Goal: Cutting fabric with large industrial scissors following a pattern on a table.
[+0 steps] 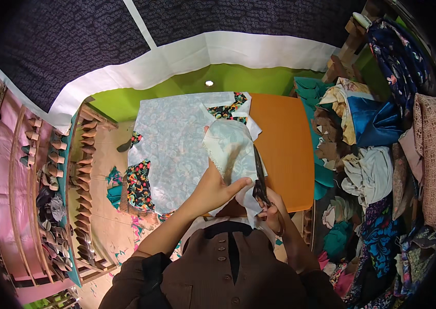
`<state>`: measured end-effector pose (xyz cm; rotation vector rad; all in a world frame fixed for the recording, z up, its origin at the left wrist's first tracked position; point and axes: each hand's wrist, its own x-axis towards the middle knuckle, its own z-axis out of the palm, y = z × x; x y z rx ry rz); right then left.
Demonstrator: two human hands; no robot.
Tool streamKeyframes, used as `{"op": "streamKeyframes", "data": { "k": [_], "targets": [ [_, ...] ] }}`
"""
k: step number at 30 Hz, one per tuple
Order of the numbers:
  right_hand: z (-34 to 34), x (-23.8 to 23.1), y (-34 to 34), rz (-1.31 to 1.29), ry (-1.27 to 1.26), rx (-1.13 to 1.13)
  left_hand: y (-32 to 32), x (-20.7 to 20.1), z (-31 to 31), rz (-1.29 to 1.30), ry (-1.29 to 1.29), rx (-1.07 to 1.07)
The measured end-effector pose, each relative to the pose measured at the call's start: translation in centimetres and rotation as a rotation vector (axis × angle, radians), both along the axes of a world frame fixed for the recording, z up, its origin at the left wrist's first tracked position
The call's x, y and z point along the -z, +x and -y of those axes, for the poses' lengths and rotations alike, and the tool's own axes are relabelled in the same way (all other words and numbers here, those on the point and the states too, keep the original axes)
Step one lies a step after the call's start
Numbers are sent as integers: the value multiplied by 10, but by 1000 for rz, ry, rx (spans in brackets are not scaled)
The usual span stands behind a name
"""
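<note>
My left hand grips a pale fabric piece with a frayed left edge, its thumb pressed on top; the fingers behind are partly hidden. Dark scissors are in my right hand, with fingers around the handles and the long blades along the fabric's right edge. Beneath both hands lies a large whitish cloth, its floral black side showing at turned-over corners. It covers the left part of an orange table.
At the right, heaped fabrics fill shelves beside the table. Racks of wooden shoe lasts stand at the left. Fabric scraps lie on the floor left of the table. A dark patterned curtain with a white border hangs ahead.
</note>
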<state>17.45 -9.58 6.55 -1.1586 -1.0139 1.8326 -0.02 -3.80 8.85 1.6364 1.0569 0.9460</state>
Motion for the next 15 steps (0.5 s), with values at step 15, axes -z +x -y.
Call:
{"op": "streamKeyframes", "data": {
  "k": [15],
  "targets": [
    [1, 23, -2, -70, -95, 70, 16, 7, 0, 116, 17, -217]
  ]
}}
